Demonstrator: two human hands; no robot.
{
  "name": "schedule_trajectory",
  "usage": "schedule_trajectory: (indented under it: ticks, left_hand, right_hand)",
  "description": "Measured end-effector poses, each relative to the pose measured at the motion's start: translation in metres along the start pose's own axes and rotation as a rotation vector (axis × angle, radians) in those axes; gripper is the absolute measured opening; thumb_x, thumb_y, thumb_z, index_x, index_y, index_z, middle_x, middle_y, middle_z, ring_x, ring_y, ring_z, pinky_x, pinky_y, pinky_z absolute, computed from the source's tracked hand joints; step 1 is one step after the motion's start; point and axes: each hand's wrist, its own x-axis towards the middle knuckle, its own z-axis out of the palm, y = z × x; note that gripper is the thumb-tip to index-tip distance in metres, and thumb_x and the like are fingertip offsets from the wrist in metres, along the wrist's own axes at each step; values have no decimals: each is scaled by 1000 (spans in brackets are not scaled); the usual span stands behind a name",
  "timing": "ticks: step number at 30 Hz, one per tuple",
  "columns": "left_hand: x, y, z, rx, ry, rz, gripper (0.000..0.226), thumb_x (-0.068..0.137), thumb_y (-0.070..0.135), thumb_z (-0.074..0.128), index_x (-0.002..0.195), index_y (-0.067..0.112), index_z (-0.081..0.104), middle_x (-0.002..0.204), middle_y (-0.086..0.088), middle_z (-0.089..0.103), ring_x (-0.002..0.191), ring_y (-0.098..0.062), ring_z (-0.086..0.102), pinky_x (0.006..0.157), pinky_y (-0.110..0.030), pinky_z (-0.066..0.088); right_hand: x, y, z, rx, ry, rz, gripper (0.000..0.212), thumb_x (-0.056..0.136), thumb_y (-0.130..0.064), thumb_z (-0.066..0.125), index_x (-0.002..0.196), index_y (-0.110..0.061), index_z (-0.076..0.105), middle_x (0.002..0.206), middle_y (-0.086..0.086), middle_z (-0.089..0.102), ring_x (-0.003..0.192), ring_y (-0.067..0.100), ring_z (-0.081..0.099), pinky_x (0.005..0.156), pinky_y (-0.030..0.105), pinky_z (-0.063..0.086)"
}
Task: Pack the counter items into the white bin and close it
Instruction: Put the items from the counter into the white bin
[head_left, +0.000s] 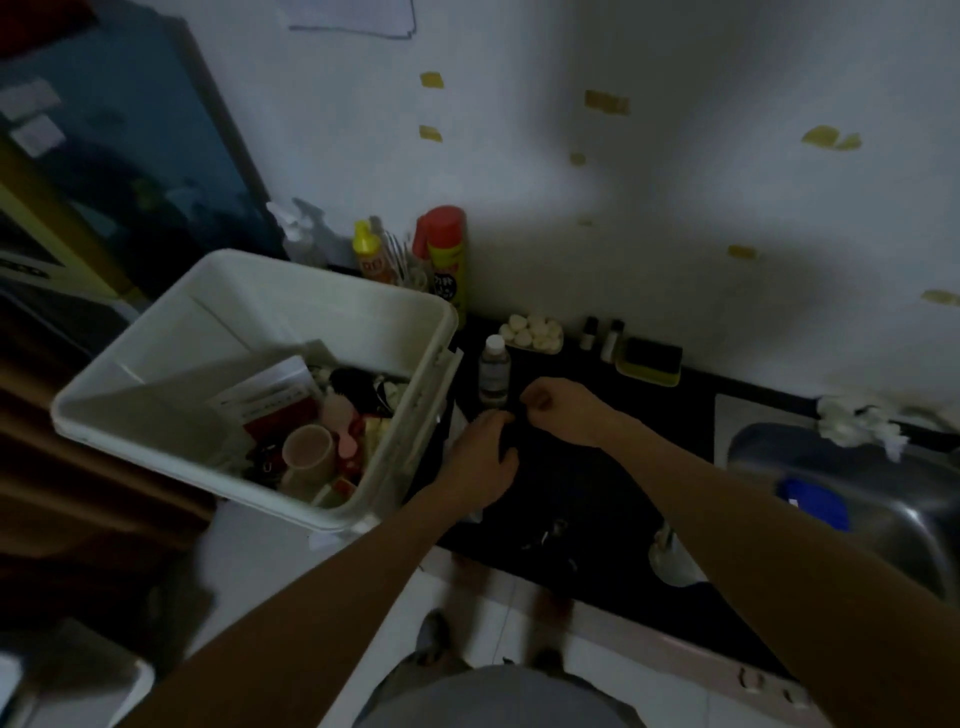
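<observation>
The white bin (156, 364) stands open at the counter's left end, holding a mug (309, 452), a red-and-white packet (270, 400), a pink item and other small things. Just right of the bin, my left hand (480, 465) and my right hand (558, 410) meet over the black counter (597, 478). Both grip a small dark object (511, 439) between them; its shape is lost against the dark surface. A small clear bottle with a white cap (493, 369) stands just behind my hands.
Against the wall stand a red-capped spray can (447, 254), a yellow bottle (369, 254), a tray of white round pieces (532, 332), two tiny bottles (600, 332) and a sponge in a green holder (649, 361). A steel sink (857, 493) with a blue item lies right.
</observation>
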Motion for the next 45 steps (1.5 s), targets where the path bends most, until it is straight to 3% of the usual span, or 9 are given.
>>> schedule_trajectory:
  ticks: [5, 10, 17, 20, 26, 31, 33, 38, 45]
  left_hand:
    - [-24, -31, 21, 173, 170, -31, 46, 92, 27, 44, 133, 6, 45, 147, -16, 36, 135, -34, 33, 114, -45, 31]
    - [-34, -39, 30, 128, 299, -187, 41, 96, 25, 50, 136, 17, 47, 158, -15, 14, 146, -32, 13, 118, -46, 23]
    - [-35, -53, 34, -28, 182, -364, 39, 99, 15, 49, 134, 0, 45, 141, -15, 41, 128, -29, 45, 98, -20, 31]
    - [-33, -54, 35, -9, 245, -357, 35, 99, 13, 47, 132, 2, 51, 137, -13, 50, 125, -28, 49, 104, -27, 37]
    - [-20, -52, 26, 6, 284, -288, 29, 97, 9, 43, 119, 10, 62, 121, -8, 63, 109, -24, 61, 84, -25, 46]
    - [-4, -18, 5, -132, 314, -146, 26, 99, 7, 44, 115, 9, 65, 118, -8, 65, 110, -21, 60, 97, -30, 48]
    - [5, 1, -3, -167, 355, -63, 25, 98, 6, 44, 110, 7, 65, 113, -9, 66, 106, -21, 61, 95, -37, 51]
    - [26, 36, -23, -151, 392, 5, 28, 97, 6, 41, 107, 17, 64, 114, 1, 66, 107, -13, 60, 92, -31, 51]
    - [41, 57, -67, -151, 472, 57, 31, 94, 5, 43, 104, 25, 64, 111, 5, 67, 97, -9, 63, 80, -32, 56]
  right_hand:
    - [11, 3, 33, 43, -113, -28, 45, 92, -18, 60, 135, -12, 50, 136, 8, 54, 124, 26, 52, 100, 30, 42]
    - [23, -2, 53, 65, -145, -99, 53, 92, -16, 59, 142, -10, 42, 142, 9, 48, 129, 28, 47, 96, 25, 38]
    - [22, 3, 65, 61, -201, -178, 36, 92, -14, 58, 128, -8, 54, 126, 13, 58, 116, 29, 55, 99, 39, 46]
    - [22, 10, 60, 73, -208, -185, 40, 90, -11, 60, 129, -8, 53, 130, 13, 56, 119, 27, 53, 101, 34, 43]
    - [23, 22, 42, 153, -181, -161, 37, 90, -10, 62, 126, -7, 56, 128, 11, 58, 119, 25, 54, 95, 28, 42]
    - [21, 34, 16, 239, -139, -72, 51, 93, -29, 61, 139, -14, 44, 135, 5, 53, 121, 20, 52, 92, 27, 43]
    - [25, 39, 4, 273, -95, -19, 50, 94, -39, 58, 137, -18, 46, 128, 2, 57, 110, 16, 57, 87, 29, 48]
    - [20, 43, -23, 328, 154, -25, 27, 96, -43, 50, 114, -23, 55, 104, -4, 62, 92, 11, 60, 67, 23, 45]
    - [11, 12, -51, 304, 458, -123, 27, 96, -43, 47, 105, -19, 53, 95, 1, 64, 85, 17, 63, 76, 42, 55]
